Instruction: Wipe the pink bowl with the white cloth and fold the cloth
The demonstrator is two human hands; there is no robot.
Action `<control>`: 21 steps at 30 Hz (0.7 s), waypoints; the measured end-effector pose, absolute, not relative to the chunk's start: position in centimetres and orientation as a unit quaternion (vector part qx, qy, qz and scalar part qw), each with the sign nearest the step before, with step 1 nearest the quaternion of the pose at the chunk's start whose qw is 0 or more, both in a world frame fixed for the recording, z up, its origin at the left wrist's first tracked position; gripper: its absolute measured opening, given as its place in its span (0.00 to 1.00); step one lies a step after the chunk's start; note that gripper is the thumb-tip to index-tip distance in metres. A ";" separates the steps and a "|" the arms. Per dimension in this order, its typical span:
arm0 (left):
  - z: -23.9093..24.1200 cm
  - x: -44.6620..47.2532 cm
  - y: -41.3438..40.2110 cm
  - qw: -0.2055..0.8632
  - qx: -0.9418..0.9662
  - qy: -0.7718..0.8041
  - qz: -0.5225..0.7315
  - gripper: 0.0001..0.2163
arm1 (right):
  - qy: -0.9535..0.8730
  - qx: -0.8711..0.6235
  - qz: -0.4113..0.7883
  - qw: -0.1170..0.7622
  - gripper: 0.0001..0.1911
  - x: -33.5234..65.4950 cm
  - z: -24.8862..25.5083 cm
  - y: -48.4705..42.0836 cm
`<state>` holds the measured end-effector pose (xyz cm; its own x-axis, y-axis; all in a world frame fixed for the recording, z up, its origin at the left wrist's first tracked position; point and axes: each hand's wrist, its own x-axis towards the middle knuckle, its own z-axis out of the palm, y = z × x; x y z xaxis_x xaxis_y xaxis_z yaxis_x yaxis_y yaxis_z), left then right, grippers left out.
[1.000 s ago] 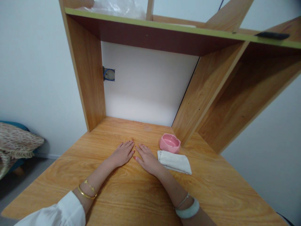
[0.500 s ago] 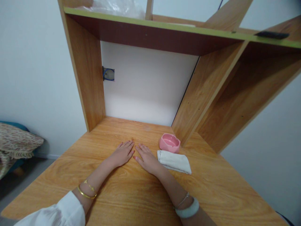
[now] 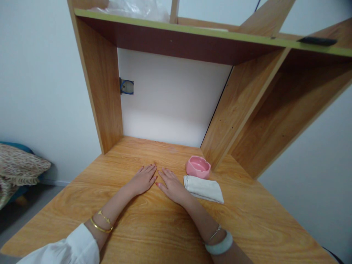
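My left hand [image 3: 142, 180] lies flat on the wooden desk [image 3: 154, 227], palm down, fingers stretched out, holding nothing. My right hand [image 3: 172, 186] lies flat beside it, fingers also extended, the two hands almost touching at the fingertips. Just right of my right hand is a folded white cloth [image 3: 204, 188]. Behind the cloth sits a pink ashtray [image 3: 198, 167], close to the desk's upright wooden panel. Neither hand touches the cloth or the ashtray.
A wooden hutch stands on the desk with side panels [image 3: 102, 88] and an upper shelf [image 3: 178, 31] carrying a clear plastic bag [image 3: 137, 8] and a dark flat object [image 3: 318, 40]. A wall socket [image 3: 126, 87] is at the back. A patterned blanket [image 3: 16, 168] lies at far left.
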<state>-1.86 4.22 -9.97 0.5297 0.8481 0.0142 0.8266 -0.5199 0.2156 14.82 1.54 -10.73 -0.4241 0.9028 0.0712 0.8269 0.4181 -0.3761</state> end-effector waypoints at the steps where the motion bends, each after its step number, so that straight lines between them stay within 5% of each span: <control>1: -10.0 -1.9 4.2 0.092 0.870 0.481 0.060 0.26 | -0.832 -0.520 0.142 0.133 0.30 14.8 -10.7 1.6; 21: -10.1 -1.9 4.2 0.091 0.868 0.483 0.068 0.25 | -0.832 -0.523 0.139 0.123 0.30 14.7 -10.2 1.3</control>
<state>-1.90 4.22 -10.05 0.5249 0.8506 0.0311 0.8257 -0.5177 0.2241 14.67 1.34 -10.24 -0.4233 0.9041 0.0588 0.8356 0.4146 -0.3604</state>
